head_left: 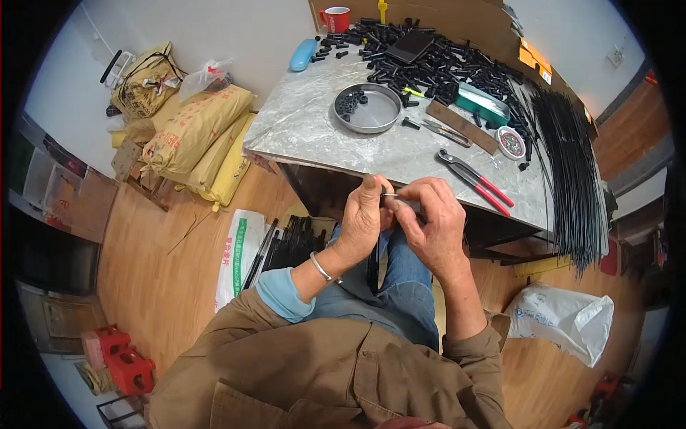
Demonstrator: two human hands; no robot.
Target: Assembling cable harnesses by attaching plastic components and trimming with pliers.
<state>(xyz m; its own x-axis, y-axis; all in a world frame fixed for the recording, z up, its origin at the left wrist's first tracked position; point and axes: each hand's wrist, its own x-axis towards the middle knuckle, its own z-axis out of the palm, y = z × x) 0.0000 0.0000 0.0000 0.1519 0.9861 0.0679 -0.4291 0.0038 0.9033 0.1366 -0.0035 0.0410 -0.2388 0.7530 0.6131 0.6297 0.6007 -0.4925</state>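
In front of the table edge, my left hand [363, 218] is closed, thumb up, around a small black part [386, 191] mostly hidden by the fingers. A dark rod [373, 266] runs down below this hand, between my knees; I cannot tell whether it joins the black part. My right hand [434, 227] pinches a thin pale pin-like piece [394, 194] whose tip meets the black part. Closest on the tabletop are red-handled pincers [475, 181], scissors [448, 133] and a round metal tray [368, 109] with black nut-like pieces.
Black bolt-like parts [457, 68] heap at the table's back, under a dark phone [409, 46]. Long black strands [572, 179] hang over the right edge. A green box [483, 104], small dish [511, 143] and red mug [335, 19] stand there. Sacks [196, 136] lie left.
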